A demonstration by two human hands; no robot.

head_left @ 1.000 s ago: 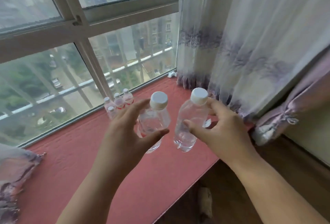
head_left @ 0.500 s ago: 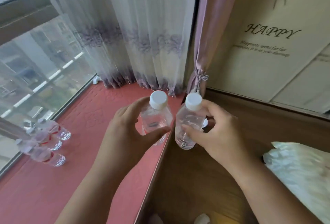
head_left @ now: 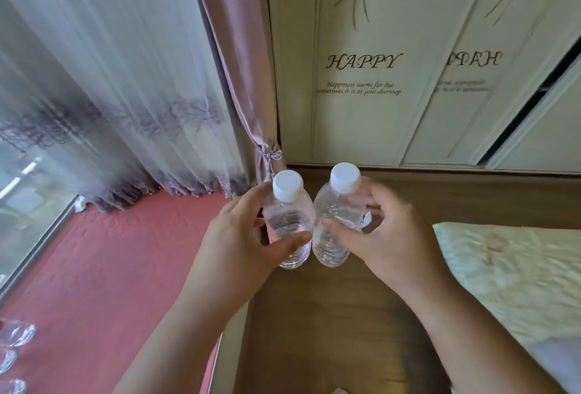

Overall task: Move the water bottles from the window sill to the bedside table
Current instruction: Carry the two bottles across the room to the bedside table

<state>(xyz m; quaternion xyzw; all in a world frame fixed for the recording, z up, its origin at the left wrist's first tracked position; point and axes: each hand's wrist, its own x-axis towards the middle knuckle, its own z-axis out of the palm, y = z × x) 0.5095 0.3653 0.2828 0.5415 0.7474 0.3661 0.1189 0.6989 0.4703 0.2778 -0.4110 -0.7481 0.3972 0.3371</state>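
My left hand (head_left: pixel 239 243) grips a clear water bottle (head_left: pixel 287 221) with a white cap. My right hand (head_left: pixel 386 236) grips a second clear water bottle (head_left: pixel 333 214), also white-capped. Both bottles are upright, side by side and nearly touching, held in the air over the edge where the red window sill (head_left: pixel 103 268) meets the brown wooden floor (head_left: pixel 330 330). The bases of several more bottles (head_left: pixel 14 349) lie on the sill at the lower left edge. The bedside table is out of view.
Sheer white curtains with a purple pattern (head_left: pixel 110 104) and a tied pink drape (head_left: pixel 239 63) hang behind the sill. A cream wardrobe with "HAPPY" lettering (head_left: pixel 364 79) stands ahead. A pale quilted bed (head_left: pixel 509 283) lies to the right.
My view has swung right, from the window toward the wardrobe and bed. Both hands have carried their bottles off the sill's middle to its right edge, closer together.
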